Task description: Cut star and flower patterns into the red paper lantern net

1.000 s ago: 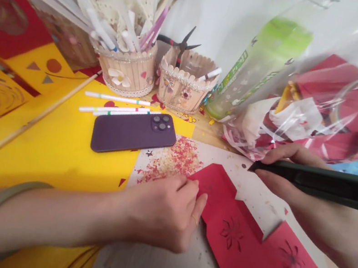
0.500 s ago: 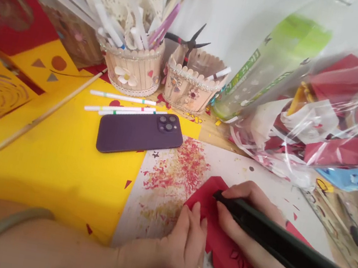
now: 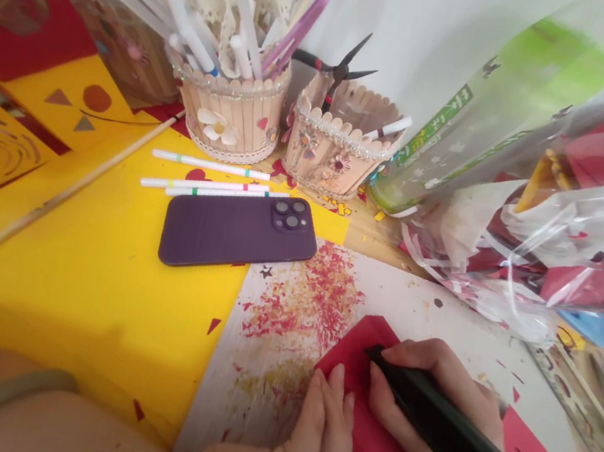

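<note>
My right hand (image 3: 432, 381) is closed around a long black pen-like tool (image 3: 453, 432). Its tapered end meets a folded-looking piece of red paper (image 3: 359, 345), and the exact kind of tool is unclear. Beside it, my left hand (image 3: 320, 436) lies with fingers stretched flat on the paper's left edge, pressing it down. Leaf-shaped marks or cuts show lower on the red paper, partly hidden by my right forearm. Beneath is a whitish board (image 3: 258, 405) strewn with red and gold flecks.
A purple phone (image 3: 218, 235) rests on yellow paper (image 3: 94, 275), near white pens (image 3: 203, 189) and a thin wooden stick (image 3: 75, 186). Behind stand two stick-sided holders (image 3: 233, 116) (image 3: 338, 154), one with pliers (image 3: 339, 73). A clear bag of scraps (image 3: 559, 225) bulges at right.
The view has shifted slightly, so the hands and paper sit a little lower and further right. A red paper piece with marks shows more at right. Both hands keep their holds.
</note>
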A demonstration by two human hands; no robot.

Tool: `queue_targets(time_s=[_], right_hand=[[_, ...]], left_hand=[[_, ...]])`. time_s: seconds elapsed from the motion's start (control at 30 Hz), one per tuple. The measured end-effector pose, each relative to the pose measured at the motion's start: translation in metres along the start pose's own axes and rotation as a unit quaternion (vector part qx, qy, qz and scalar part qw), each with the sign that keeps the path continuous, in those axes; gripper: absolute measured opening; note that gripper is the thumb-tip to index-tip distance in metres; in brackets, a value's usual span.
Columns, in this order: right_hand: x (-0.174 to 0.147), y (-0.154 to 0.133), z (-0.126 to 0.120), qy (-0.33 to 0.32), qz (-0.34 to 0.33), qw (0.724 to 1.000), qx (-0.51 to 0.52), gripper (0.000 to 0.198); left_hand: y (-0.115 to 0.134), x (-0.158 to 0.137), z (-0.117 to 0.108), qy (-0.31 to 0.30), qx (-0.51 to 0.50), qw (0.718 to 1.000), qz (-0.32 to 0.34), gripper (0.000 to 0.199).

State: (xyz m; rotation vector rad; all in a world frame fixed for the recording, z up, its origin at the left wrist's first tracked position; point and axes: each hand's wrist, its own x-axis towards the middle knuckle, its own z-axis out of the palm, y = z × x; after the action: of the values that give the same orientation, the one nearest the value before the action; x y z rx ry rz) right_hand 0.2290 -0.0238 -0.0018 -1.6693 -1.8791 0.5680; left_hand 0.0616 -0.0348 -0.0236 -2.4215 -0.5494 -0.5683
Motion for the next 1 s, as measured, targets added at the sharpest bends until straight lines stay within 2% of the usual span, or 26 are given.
queue_targets(time_s=[0.17,0.33,0.67,0.87,1.0], right_hand=[[0.000,0.005,0.000,-0.007,-0.051,0.998,-0.031,0.014],[-0.002,0.009,0.004,0.021,-0.098,0.995,-0.031,0.013],[-0.001,0.012,0.006,0.025,-0.125,0.992,-0.021,0.014],[0.000,0.012,0.005,0.023,-0.135,0.991,-0.012,0.013],[-0.001,0.010,0.004,0.001,-0.122,0.992,-0.011,0.014]], left_hand=[[0.001,-0.001,0.003,0.007,0.012,1.000,-0.003,0.028],[0.001,-0.002,0.003,-0.007,0.023,0.999,0.022,0.030],[-0.004,-0.001,-0.003,-0.065,0.019,0.995,0.069,0.030],[-0.011,0.001,-0.008,-0.102,0.026,0.986,0.130,0.031],[-0.009,-0.001,-0.006,-0.082,0.030,0.992,0.094,0.031]])
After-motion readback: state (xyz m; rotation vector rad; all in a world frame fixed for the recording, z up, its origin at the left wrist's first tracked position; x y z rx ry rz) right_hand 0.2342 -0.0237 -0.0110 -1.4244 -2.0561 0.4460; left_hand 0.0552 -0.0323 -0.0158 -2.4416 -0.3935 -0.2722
